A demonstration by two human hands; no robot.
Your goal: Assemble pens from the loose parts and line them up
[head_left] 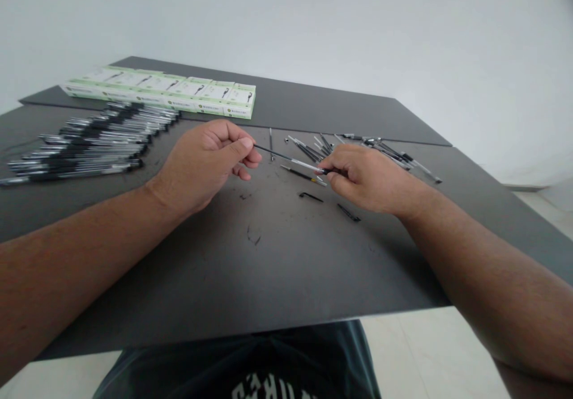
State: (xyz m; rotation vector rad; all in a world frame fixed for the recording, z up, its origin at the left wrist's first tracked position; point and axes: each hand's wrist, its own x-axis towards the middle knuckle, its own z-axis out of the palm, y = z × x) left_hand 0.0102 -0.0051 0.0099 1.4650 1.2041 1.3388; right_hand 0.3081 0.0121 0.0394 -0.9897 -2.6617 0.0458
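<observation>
A slim pen refill (274, 153) spans the gap between the hands, above the grey table (286, 279). The left hand (208, 160) pinches its left end between thumb and forefinger; the right hand (369, 175) grips a black piece (326, 171) at its right end. Probably light, smooth and slightly flexible, the refill is best held near its ends.
</observation>
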